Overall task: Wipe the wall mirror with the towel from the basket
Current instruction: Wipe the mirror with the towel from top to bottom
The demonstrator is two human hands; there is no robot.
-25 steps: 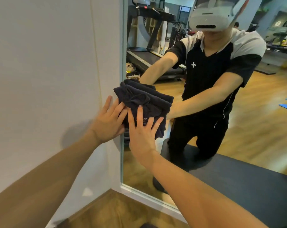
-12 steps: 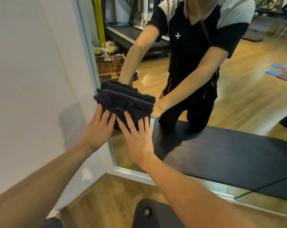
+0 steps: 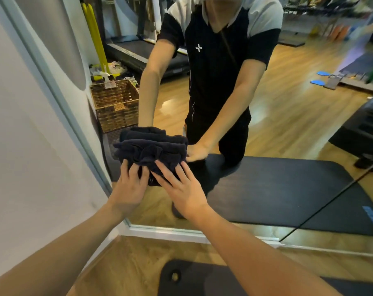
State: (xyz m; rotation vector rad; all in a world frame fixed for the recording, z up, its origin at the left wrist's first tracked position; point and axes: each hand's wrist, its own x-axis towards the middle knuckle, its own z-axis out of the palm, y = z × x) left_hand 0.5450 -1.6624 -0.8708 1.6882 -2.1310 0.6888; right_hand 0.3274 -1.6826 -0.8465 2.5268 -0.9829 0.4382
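Note:
A bunched dark navy towel (image 3: 151,152) is pressed flat against the wall mirror (image 3: 288,129), low down near its left frame. My left hand (image 3: 129,188) presses on the towel's lower left part with its fingers spread. My right hand (image 3: 181,189) presses on the lower right part, fingers straight and spread. The wicker basket (image 3: 117,103) shows only as a reflection in the mirror, to the upper left of the towel.
The mirror's pale frame (image 3: 59,99) runs along the white wall (image 3: 21,146) on the left. Its bottom edge (image 3: 181,232) meets the wooden floor (image 3: 128,263). A dark exercise mat (image 3: 202,280) lies under me. My reflection fills the glass.
Both hands have slid the towel down the mirror, from chest height to near the bottom edge. My view has tilted down with them.

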